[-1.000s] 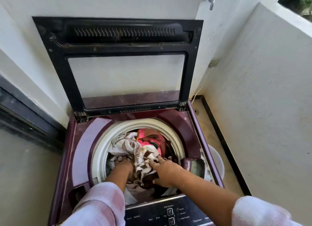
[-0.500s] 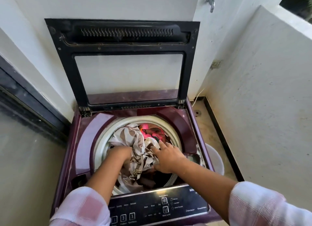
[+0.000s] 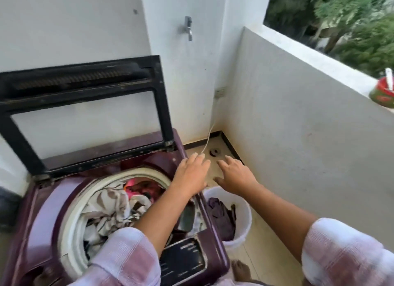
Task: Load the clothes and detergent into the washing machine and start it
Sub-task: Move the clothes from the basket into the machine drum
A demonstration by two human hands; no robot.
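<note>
The maroon top-loading washing machine (image 3: 53, 202) stands at the left with its black-framed lid (image 3: 85, 106) raised against the wall. Inside its drum lie clothes: a cream and brown patterned cloth (image 3: 110, 211) and a pink garment (image 3: 136, 185). On the floor right of the machine stands a white bucket (image 3: 245, 223) with a dark purple garment (image 3: 219, 217) in it. My left hand (image 3: 191, 174) hovers over the machine's right rear corner, fingers spread, holding nothing. My right hand (image 3: 236, 174) is above the bucket's far rim, also open and empty. The machine's dark control panel (image 3: 183, 262) shows at the bottom.
A tap (image 3: 188, 27) juts from the white pillar above. A white hose (image 3: 207, 140) runs down to the floor near a drain (image 3: 215, 152). A low white parapet (image 3: 298, 115) closes the right side, with a red and green container (image 3: 383, 91) on its ledge. A bare foot (image 3: 241, 270) is beside the machine.
Both hands have left the clothes in the drum and moved right, now empty over the bucket area. The view has swung right, revealing the bucket, the tap and the parapet.
</note>
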